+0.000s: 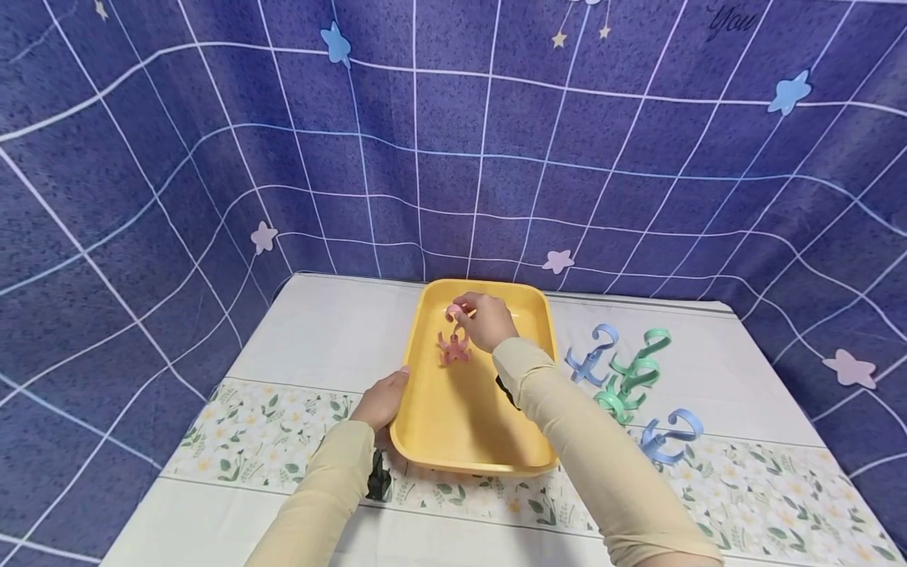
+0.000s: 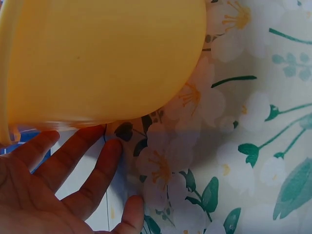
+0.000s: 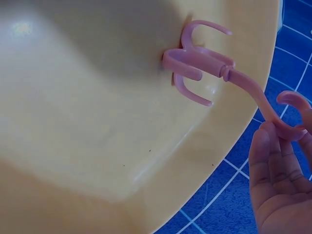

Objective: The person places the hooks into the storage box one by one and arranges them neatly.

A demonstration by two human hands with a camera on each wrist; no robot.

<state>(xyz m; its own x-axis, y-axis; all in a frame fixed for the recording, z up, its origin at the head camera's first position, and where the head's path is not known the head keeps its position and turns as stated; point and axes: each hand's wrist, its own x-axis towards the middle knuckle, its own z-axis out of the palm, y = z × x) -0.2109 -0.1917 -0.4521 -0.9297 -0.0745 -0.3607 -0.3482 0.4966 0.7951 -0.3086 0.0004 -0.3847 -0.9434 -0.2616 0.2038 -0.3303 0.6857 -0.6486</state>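
A pink hook [image 1: 454, 348] with several upturned prongs and a curved top stands in the yellow tray [image 1: 453, 441], toward its far left part. My right hand [image 1: 487, 321] pinches the curved top between thumb and fingers. In the right wrist view the pink hook [image 3: 200, 61] slants, its prongs close over the tray floor and the fingertips at the bend of its stem. My left hand [image 1: 383, 400] is at the tray's left side, thumb at the rim. In the left wrist view the left hand [image 2: 63, 185] has its fingers spread and nearly straight against the outer wall.
Right of the tray lie a blue hook [image 1: 586, 364], several green hooks [image 1: 623, 394] close together, and another blue hook [image 1: 662, 445]. A white tablecloth [image 1: 326, 331] with a floral band covers the table. A blue gridded curtain [image 1: 453, 181] hangs behind and at both sides.
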